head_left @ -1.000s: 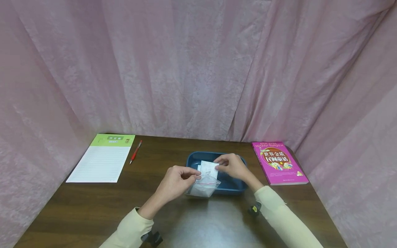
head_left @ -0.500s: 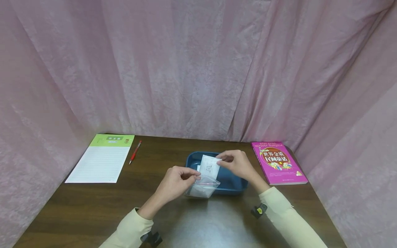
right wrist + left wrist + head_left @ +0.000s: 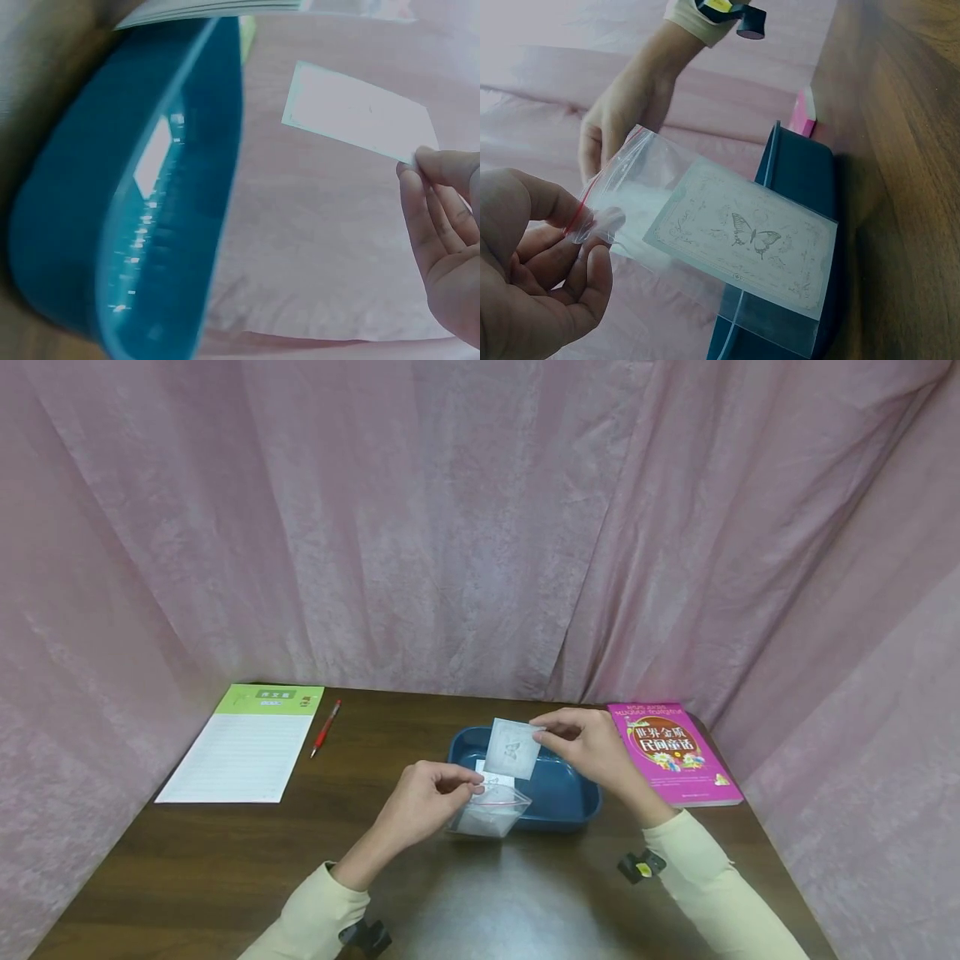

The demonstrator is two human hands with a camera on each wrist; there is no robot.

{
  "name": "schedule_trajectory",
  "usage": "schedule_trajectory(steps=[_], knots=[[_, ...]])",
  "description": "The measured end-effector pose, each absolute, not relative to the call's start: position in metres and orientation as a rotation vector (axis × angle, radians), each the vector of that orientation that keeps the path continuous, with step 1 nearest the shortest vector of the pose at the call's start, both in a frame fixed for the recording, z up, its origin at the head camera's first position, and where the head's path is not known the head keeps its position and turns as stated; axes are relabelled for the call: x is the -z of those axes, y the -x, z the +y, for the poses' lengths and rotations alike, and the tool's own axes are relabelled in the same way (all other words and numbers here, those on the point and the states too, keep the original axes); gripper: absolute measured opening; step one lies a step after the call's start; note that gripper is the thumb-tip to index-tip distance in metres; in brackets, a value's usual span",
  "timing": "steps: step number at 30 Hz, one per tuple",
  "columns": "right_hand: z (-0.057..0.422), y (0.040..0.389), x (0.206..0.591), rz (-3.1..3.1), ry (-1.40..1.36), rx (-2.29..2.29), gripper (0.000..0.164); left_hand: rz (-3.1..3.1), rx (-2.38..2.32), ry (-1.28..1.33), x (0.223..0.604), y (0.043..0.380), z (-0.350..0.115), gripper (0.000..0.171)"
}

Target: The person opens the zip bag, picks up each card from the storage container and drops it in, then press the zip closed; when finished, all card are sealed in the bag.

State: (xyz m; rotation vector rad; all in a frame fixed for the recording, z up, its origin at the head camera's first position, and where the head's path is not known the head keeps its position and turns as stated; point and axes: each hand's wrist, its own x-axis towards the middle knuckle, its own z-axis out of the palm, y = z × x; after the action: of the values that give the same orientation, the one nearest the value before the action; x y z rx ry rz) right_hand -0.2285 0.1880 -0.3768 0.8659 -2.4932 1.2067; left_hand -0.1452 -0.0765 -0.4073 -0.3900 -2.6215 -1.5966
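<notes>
My left hand pinches the top edge of a clear zip bag with a red seal line. Inside the bag, a pale card with a butterfly print faces the left wrist camera, and its edge in the right wrist view shows a stack. Between thumb and fingers, my right hand holds a square white card by its edge, above the blue tray. Another white card lies in the tray, partly hidden in the head view by the bag and the held card.
A lined writing pad with a green top lies at the left of the brown table, a red pen beside it. A pink book lies at the right. Pink curtains hang behind the table.
My right hand has drawn the square card up and to the right, away from the bag's mouth. The left hand and the bag stay nearly still.
</notes>
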Motion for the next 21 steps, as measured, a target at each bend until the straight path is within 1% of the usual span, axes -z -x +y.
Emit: schedule_trajectory(steps=[10, 21], knots=[[0.186, 0.205, 0.347, -2.394, -0.863, -1.19, 0.018, -2.627, 1.601, 0.382, 0.408, 0.145, -0.076, 0.012], [0.188, 0.185, 0.334, -2.31, -0.927, -1.164, 0.023, -2.611, 1.621, 0.393, 0.408, 0.145, -0.077, 0.012]])
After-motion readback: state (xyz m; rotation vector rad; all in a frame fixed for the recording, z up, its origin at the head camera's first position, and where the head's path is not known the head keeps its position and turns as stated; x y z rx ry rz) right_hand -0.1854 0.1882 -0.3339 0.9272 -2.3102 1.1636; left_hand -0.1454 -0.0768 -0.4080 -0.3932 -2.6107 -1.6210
